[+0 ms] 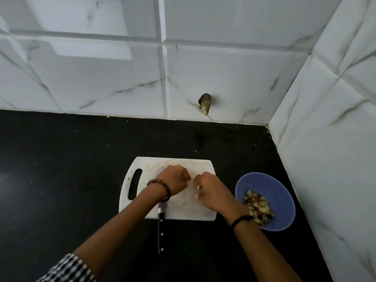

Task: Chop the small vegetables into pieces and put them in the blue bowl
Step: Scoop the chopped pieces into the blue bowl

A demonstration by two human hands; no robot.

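"On the matte black countertop (61,169), against the white grey-veined tiled wall (101,68), what is laid out?"

"A white rectangular plastic cutting board (189,208), with a slot handle at its left, is set near the middle. A round blue bowl (284,192) is placed near its right edge, apart from it, and a heap of chopped brown-and-pale vegetable pieces (258,206) is contained in it."

"And how are the hands seen?"

"Both are held over the board, close together but not touching. The left hand (175,180) is curled, knuckles up; whether anything is enclosed cannot be told. The right hand (211,192) is curled too, and small pale bits (197,188) are gripped at its fingers, above the board's right half."

"Is a tool to be seen?"

"A black-handled riveted knife (161,231) is laid ungripped. Its blade is rested on the board's near edge, partly hidden under the left forearm, and its handle is stretched out over the countertop. A brown wooden bead bracelet (160,188) is worn on the left wrist, a thin black band (241,219) on the right."
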